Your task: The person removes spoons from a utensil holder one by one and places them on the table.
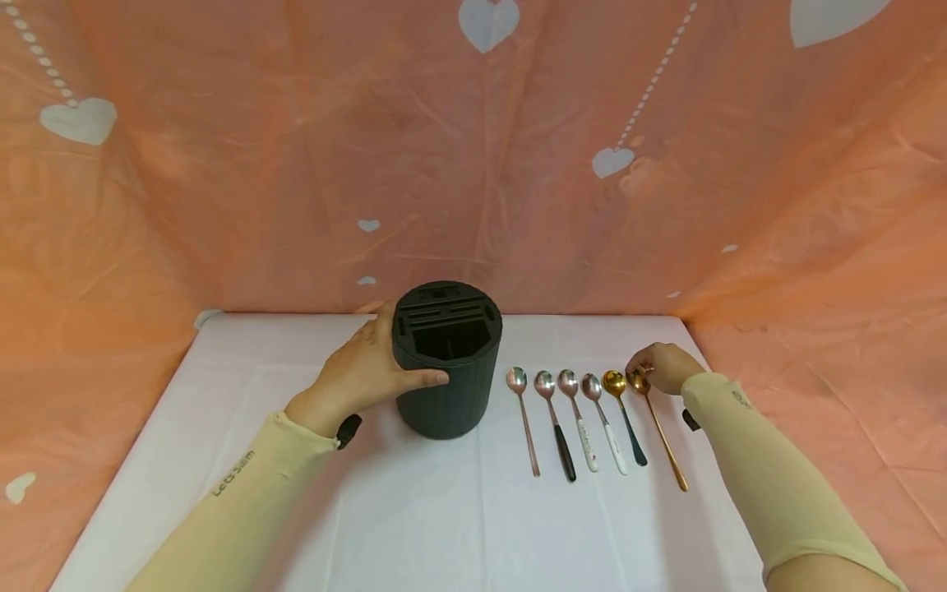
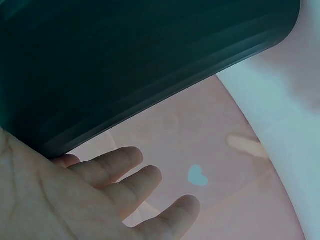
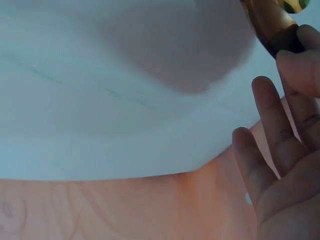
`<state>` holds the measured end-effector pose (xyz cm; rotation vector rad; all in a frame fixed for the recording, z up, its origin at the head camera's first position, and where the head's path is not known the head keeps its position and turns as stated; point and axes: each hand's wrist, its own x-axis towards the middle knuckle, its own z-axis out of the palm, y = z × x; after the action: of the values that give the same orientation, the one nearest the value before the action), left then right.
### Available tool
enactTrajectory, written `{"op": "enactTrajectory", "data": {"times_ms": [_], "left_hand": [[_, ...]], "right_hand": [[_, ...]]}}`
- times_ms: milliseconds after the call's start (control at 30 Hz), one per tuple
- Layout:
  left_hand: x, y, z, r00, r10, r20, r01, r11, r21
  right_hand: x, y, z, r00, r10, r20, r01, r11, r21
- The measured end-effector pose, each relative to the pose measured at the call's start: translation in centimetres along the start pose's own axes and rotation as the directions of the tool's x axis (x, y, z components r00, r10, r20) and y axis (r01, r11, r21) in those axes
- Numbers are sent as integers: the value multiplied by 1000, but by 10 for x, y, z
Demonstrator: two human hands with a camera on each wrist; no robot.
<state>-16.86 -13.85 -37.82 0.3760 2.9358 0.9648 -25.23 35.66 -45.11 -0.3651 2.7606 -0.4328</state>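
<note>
A black, round utensil holder (image 1: 447, 403) with a slotted top stands upright on the white table. My left hand (image 1: 362, 370) holds its left side, thumb across the front; in the left wrist view three fingers (image 2: 170, 220) stick out past the dark wall. To the right lies a row of several spoons, bowls toward the back. At the row's right end, my right hand (image 1: 669, 367) pinches the bowl of a gold spoon (image 1: 666, 440) between thumb and forefinger. Its other fingers (image 3: 267, 100) are spread apart. Beside it lies a gold-bowled spoon (image 1: 629, 427) with a dark handle.
Further left in the row are a white-handled spoon (image 1: 612, 444), another white-handled spoon (image 1: 587, 440), a black-handled spoon (image 1: 564, 448) and a rose-coloured spoon (image 1: 528, 436). An orange cloth with pale hearts (image 1: 488, 23) hangs behind the table (image 1: 414, 518) and along its sides.
</note>
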Motion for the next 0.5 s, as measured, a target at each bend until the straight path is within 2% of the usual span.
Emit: {"op": "enactTrajectory", "data": {"times_ms": [333, 500], "left_hand": [[1, 1, 2, 1000, -6, 14, 6, 1000, 6], [1, 1, 1, 1000, -14, 17, 14, 1000, 15]], "right_hand": [[1, 13, 15, 998, 40, -50, -38, 998, 43], [-4, 13, 17, 997, 12, -79, -11, 1000, 22]]}}
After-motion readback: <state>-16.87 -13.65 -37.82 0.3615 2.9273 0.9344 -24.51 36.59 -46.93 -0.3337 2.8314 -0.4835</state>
